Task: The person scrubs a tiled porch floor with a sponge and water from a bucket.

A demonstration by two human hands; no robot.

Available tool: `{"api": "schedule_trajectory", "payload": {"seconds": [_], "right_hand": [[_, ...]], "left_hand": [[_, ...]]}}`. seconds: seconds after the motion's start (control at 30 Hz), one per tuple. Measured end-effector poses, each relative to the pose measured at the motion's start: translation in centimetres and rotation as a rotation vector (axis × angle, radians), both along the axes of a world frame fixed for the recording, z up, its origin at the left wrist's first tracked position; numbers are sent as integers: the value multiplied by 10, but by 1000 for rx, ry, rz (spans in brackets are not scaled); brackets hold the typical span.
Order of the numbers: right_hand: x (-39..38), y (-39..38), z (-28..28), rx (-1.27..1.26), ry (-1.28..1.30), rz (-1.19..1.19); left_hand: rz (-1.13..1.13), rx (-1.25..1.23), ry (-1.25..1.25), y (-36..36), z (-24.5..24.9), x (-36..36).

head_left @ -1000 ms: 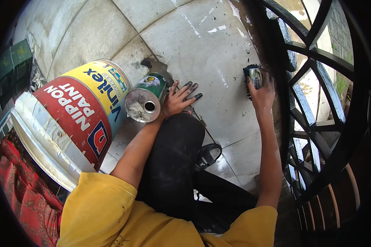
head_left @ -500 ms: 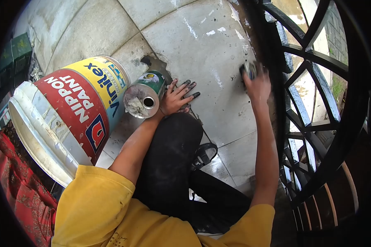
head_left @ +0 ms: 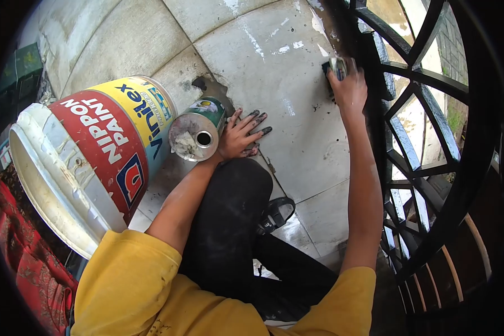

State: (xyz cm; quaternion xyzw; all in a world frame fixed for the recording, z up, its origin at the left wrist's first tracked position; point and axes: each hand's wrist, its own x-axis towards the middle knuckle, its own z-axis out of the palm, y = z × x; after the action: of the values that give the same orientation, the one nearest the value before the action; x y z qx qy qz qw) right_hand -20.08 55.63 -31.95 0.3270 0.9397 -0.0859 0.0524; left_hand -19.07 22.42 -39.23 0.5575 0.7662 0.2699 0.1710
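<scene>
Closest to me, the yellow shirt (head_left: pixel 134 285) and the black-trousered knee (head_left: pixel 235 224) sit as they did a second ago. A sandal (head_left: pixel 274 213) shows just beside the knee on the floor (head_left: pixel 274 84).

Past the knee, the left hand (head_left: pixel 242 137) has not shifted. It lies palm down on the tile, its dark-stained fingers (head_left: pixel 260 117) spread wide and holding nothing, so it reads to me as a prop for the body. It touches the side of the can (head_left: pixel 197 130), which lies tipped with its open mouth toward me. The can leans against the bucket (head_left: pixel 89 154), which lies on its side. Neither has moved, and the small drift I see there is the head camera's own.

The change is farther out. The right hand (head_left: pixel 348 89) has slid away from the body along the foot of the gate (head_left: pixel 425 140), and the arm is now nearly straight. Its fingers stay wrapped tight round the brush (head_left: pixel 335 68). A second ago the brush was lower in view; now it is pressed down where the tile meets the black bars. I cannot tell whether the bristles touch the metal or only the floor.

I judge this to be one stroke carried outward along the gate's base, close to the limit of the arm's reach.
</scene>
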Motion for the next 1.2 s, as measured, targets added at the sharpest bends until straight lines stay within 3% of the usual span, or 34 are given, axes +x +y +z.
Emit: {"api": "schedule_trajectory", "payload": {"seconds": [0.07, 0.17, 0.2, 0.27, 0.33, 0.37, 0.43, 0.5, 0.53, 0.6, 0.67, 0.73, 0.83, 0.97, 1.03, 1.2], "right_hand": [[3, 7, -2, -51, 18, 17], [72, -8, -20, 50, 115, 3], [99, -15, -19, 149, 146, 150], [129, -39, 4, -105, 43, -27], [141, -38, -7, -72, 127, 25], [131, -32, -12, -73, 127, 25], [84, -11, -38, 294, 249, 164], [29, 5, -40, 279, 182, 66], [6, 2, -16, 99, 104, -9], [15, -6, -8, 36, 90, -52], [69, -17, -21, 202, 96, -38], [112, -27, -6, 136, 136, 41], [126, -30, -4, 98, 129, 21], [54, -6, -19, 282, 130, 79], [25, -6, 5, -35, -49, -78], [103, -19, -21, 217, -16, 15]], "left_hand": [[-3, 27, -3, -5, 4, 2], [7, 41, -26, -9, 4, 4], [4, 44, -25, -7, 2, 3], [25, 39, -36, -7, 2, 5], [34, 33, -35, -6, 2, 5], [35, 37, -46, -6, 4, 5], [29, 41, -46, -5, 5, 6], [43, 19, -32, -7, 1, 8], [43, 6, -24, -8, 2, 5], [7, 11, -46, -7, 4, 3], [16, -2, -57, -8, 3, 6], [29, -16, -67, -8, 3, 6], [34, 1, -62, -7, 5, 6], [32, -1, -36, -6, 1, 6], [26, 21, -38, -10, -5, 8], [45, 13, -8, -7, -1, 9]]}}
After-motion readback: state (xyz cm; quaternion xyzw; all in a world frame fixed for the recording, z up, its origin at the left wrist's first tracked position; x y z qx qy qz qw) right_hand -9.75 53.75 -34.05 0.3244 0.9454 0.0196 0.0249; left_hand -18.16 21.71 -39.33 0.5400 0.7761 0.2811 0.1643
